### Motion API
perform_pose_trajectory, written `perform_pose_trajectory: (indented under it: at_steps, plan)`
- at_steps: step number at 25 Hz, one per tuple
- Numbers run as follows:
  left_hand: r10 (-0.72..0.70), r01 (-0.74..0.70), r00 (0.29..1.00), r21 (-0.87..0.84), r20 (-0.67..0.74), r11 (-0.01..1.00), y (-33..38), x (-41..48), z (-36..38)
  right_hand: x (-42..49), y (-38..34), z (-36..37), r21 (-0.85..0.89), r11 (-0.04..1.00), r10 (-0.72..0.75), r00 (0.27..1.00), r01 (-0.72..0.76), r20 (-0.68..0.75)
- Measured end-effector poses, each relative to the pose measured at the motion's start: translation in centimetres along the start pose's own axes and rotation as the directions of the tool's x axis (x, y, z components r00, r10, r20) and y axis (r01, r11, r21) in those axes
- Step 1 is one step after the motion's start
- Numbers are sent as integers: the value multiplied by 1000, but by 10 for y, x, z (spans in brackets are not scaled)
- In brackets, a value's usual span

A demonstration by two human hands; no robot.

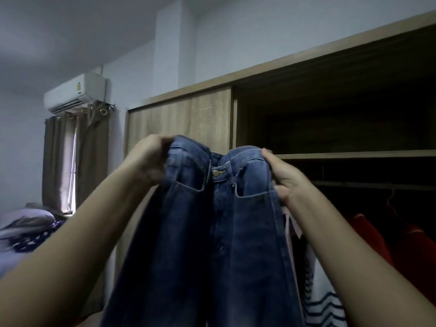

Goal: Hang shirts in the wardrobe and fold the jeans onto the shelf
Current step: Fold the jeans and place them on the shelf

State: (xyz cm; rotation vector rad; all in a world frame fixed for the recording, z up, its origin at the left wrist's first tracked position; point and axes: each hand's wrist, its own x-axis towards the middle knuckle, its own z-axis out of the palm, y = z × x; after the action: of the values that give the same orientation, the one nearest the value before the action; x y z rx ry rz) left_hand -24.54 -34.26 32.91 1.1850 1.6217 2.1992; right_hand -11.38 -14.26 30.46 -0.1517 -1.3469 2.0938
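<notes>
The person holds a pair of blue jeans (212, 232) raised in front of the open wardrobe (330, 109). The left hand (151, 156) is clenched on the waistband at its ten o'clock corner, fingers bunched into the denim. The right hand (280, 175) grips the opposite edge at two o'clock, thumb on the front of the cloth and fingers wrapped behind. The waistband is drawn inward so the front bows into two humps, with the metal button (215, 172) fastened in the dip between them. Both legs hang down toward six o'clock and run out of view.

Behind the jeans, at three o'clock, a wooden shelf (354, 154) crosses the wardrobe, with a hanging rail (372, 185) just beneath it. Under the rail, around four o'clock, hangs a red garment (382, 239), and at five o'clock, beside the right forearm, a white striped top (323, 303). The sliding door (179, 119) covers the wardrobe's other half at twelve o'clock, behind the left hand. Off at ten o'clock an air conditioner (75, 93) is mounted on the wall above brown curtains (92, 156). Rumpled bedding (26, 220) lies at eight o'clock.
</notes>
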Motion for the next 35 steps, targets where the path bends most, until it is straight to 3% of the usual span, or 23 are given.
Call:
perform_pose_trajectory:
  at_steps: [5,10,12,15,19,22,23,25,27,29,30,32,33,35]
  plan:
    - [75,-75,997,-11,-16,997,5,-20,51,-22,14,62,34,988,-152,981,149,122]
    - [87,-90,993,-43,-77,995,0,-29,47,-35,30,68,-147,954,-221,944,261,246]
    - [111,-111,994,-47,-6,993,3,-34,41,-36,29,65,-194,925,-245,905,326,347]
    - [203,-202,979,-58,8,978,11,-39,35,-35,30,63,-396,763,-319,831,510,455]
    - [283,-282,959,19,-12,959,15,-41,34,-31,32,60,-521,566,-318,753,638,576]
    - [182,-186,981,-64,-68,981,19,-38,29,-18,47,42,-586,361,-634,652,725,416]
    - [153,-156,987,-92,-43,983,20,-36,24,-14,53,34,-570,411,-692,650,711,313]
    - [128,-127,992,-121,4,984,16,-28,7,-3,62,20,-474,589,-636,737,655,229]
    - [80,-79,997,-102,7,992,8,-25,-6,-3,64,19,-527,565,-613,750,636,249]
    - [166,-156,985,164,-47,974,-3,-25,-9,-7,68,23,-639,473,-645,732,607,219]
    - [287,-242,956,386,-63,890,-5,-25,-8,-5,71,23,-680,445,-648,734,583,205]
    - [519,-350,854,712,-24,608,-6,-26,-1,-3,74,23,-717,445,-616,765,536,189]
    - [573,-357,819,760,-25,543,-7,-26,2,-5,76,18,-693,476,-601,775,542,194]
    - [654,-385,753,754,-76,532,-8,-23,3,-10,92,-2,-610,536,-611,767,584,198]
